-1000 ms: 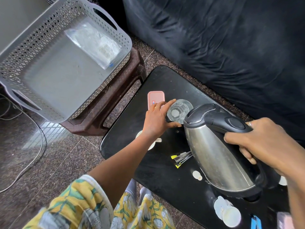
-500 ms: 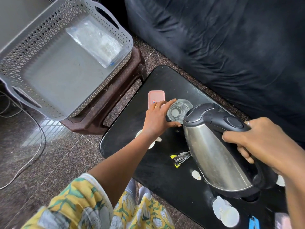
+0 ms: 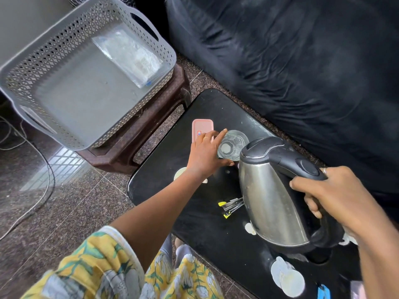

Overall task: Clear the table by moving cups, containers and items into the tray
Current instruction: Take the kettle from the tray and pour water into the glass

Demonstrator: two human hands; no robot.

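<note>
A clear drinking glass [image 3: 232,146] stands on the black table [image 3: 207,225], and my left hand [image 3: 206,155] wraps its near side with fingers and thumb. My right hand [image 3: 336,193] grips the black handle of a steel electric kettle [image 3: 272,201], held tilted above the table's right part. A pink flat box [image 3: 201,129] lies just left of the glass. The grey perforated tray [image 3: 71,108] sits on a brown stool [image 3: 138,134] at the upper left and holds a clear plastic bag [image 3: 127,56]. Yellow-tipped metal clips [image 3: 231,206] lie mid-table.
A white lidded cup [image 3: 180,173] is half hidden under my left wrist. White round lids [image 3: 287,277] and a blue item [image 3: 323,293] lie near the table's front right. A dark sofa [image 3: 302,72] borders the table behind. Cables [image 3: 41,190] trail over the stone floor at left.
The kettle has moved slightly left and up with my right hand. My left hand stays on the glass, forefinger now stretched along its far rim.
</note>
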